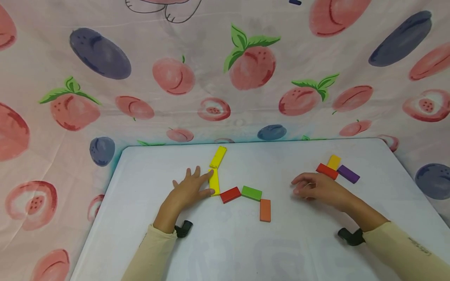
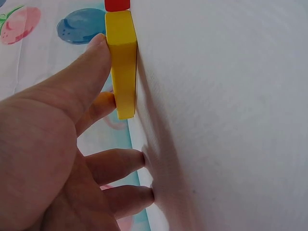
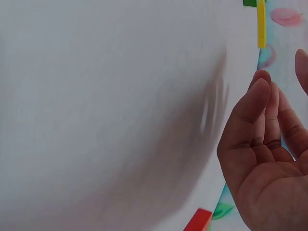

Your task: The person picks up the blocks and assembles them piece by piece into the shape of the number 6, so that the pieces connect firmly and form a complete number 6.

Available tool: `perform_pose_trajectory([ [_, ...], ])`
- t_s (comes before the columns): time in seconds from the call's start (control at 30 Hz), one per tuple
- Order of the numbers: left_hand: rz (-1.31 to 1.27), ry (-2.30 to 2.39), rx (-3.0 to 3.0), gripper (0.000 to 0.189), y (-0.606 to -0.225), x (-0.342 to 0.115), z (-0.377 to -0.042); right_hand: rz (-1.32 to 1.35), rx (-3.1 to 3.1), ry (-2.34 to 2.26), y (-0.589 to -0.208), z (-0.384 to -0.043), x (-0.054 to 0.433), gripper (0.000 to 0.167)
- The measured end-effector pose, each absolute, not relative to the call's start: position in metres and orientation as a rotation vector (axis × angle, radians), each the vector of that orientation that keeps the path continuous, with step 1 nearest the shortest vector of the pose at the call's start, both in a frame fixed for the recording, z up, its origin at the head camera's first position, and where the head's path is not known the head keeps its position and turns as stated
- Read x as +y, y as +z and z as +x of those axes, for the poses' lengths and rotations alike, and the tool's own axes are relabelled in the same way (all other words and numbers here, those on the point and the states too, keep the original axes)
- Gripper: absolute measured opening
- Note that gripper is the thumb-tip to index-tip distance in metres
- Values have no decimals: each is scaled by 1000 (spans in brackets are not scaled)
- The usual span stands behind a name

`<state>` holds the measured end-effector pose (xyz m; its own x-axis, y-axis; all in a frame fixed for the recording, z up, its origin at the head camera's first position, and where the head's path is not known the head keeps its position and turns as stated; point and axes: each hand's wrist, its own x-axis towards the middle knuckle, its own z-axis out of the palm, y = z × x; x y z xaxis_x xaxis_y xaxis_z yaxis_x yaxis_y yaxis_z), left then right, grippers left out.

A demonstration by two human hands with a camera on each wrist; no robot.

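Eight small blocks lay on the white table (image 1: 299, 253), and we had five of them strung out in a crooked line! At the back we saw the far yellow block (image 1: 218, 157), its lower end meeting the near yellow block (image 1: 215, 183). From there we followed the line rightward: first the left red block (image 1: 230, 195), then the green block (image 1: 251, 192), then the orange block (image 1: 265, 210), pointing toward us.

Over to the left hand (image 1: 188, 190): we saw the thumb and forefinger touching the near yellow block, the fingers spread and fairly straight.

And the right hand (image 1: 321, 190)! We had its fingers loosely bent, released and free of any block, reaching over the table toward the line. Just behind it we spotted the right red block (image 1: 325, 170), with the amber block (image 1: 333, 161) behind that and the purple block (image 1: 349, 174) at its right end; whether the hand brushed the red one, we could not tell. Beyond the table we saw a fruit-patterned cloth (image 1: 207, 39).
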<state>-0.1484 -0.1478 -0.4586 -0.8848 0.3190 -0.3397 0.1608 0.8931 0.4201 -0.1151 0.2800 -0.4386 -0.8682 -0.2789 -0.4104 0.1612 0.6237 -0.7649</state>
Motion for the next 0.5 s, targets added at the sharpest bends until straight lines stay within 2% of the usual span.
perform_pose_trajectory([
  [0.5,356,546,2654,70,-457,-148,-148,-50,2417,-1146,-434,-119,308,51],
])
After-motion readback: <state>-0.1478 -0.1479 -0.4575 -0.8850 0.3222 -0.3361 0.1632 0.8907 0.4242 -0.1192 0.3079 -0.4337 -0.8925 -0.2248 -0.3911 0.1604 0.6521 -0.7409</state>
